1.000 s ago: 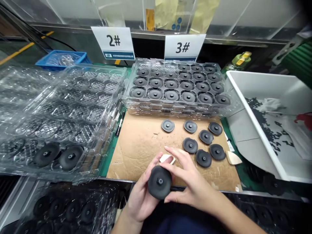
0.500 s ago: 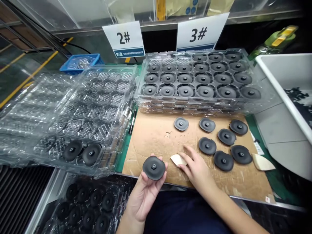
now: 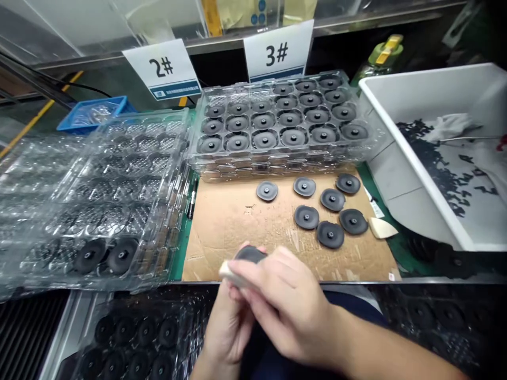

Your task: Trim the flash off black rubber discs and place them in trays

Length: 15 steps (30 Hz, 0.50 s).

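Observation:
My left hand (image 3: 229, 322) grips a black disc-shaped part (image 3: 250, 254) from below, near the front edge of the cardboard. Over it, my right hand (image 3: 291, 301) is closed on a cream-coloured sponge wedge (image 3: 226, 269) and presses it at the disc's near left edge. Most of the disc and part of the sponge are hidden behind my right fingers. Several similar black discs (image 3: 306, 217) lie loose on the cardboard sheet (image 3: 222, 221), each with a small hub in the middle. A second sponge wedge (image 3: 382, 228) rests at the cardboard's right edge.
A stack of clear trays (image 3: 277, 163) filled mostly with black discs stands behind the cardboard. Left are more clear trays (image 3: 158, 211), the top one holding two discs (image 3: 122, 255). A white bin (image 3: 400, 169) with small black pieces stands right. A black pen (image 3: 191, 203) lies beside the trays.
My right hand has picked up the sponge from the cardboard and brought it left onto the disc in my left hand. The view has swung to the right.

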{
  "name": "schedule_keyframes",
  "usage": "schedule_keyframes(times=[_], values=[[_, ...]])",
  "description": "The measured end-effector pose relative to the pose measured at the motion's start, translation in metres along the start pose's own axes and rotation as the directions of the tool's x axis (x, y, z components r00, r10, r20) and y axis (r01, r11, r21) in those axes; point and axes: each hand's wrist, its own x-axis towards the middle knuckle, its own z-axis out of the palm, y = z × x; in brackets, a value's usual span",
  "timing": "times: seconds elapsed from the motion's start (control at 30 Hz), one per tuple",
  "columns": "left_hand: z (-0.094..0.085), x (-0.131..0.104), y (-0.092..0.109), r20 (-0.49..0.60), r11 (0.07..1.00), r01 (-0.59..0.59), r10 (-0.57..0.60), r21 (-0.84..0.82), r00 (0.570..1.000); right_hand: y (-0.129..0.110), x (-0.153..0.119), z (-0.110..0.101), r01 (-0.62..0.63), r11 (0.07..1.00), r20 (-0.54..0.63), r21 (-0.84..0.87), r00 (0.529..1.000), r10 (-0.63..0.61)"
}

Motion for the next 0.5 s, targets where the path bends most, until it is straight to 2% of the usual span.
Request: schedule_keyframes(times=[0.1,0.17,0.23,0.27,0.3,0.37,0.43,0.47,0.5], values=[[0.005,-0.006,-0.002,-0.004,0.999,-0.027,0.028,0.046,1.0,-0.011,0.0,0.0,-0.045,0.998,0.098,0.045,0.994,0.041],[0.01,-0.009,-0.003,0.019,0.997,-0.042,0.041,0.067,0.999,-0.01,0.002,0.001,-0.059,0.998,0.008,0.001,0.998,0.059],[0.018,-0.013,-0.002,0.039,0.996,-0.031,0.028,0.083,0.999,-0.01,0.002,-0.001,-0.003,1.0,-0.077,0.001,0.997,0.003],[0.021,-0.016,0.0,0.045,0.995,-0.03,0.026,0.093,0.999,-0.01,-0.001,-0.004,0.035,0.999,-0.076,0.036,0.997,-0.032],[0.024,-0.018,0.002,0.045,0.994,-0.03,0.025,0.103,0.999,-0.012,-0.006,-0.008,0.051,0.995,-0.039,0.085,0.998,-0.048],[0.027,-0.022,0.005,0.028,0.99,-0.036,0.032,0.134,0.999,-0.014,-0.018,-0.019,-0.02,0.99,0.065,0.143,0.998,0.011],[0.029,-0.024,0.006,0.015,0.984,-0.032,0.03,0.174,0.999,-0.016,-0.028,-0.029,-0.147,0.987,0.063,0.06,0.988,0.143],[0.029,-0.023,0.005,0.007,0.983,-0.018,0.017,0.183,1.0,-0.016,-0.03,-0.032,-0.179,0.984,0.022,-0.019,0.984,0.179],[0.029,-0.023,0.003,0.0,0.983,0.0,0.0,0.185,1.0,-0.014,-0.029,-0.034,-0.157,0.983,-0.027,-0.096,0.987,0.156]])
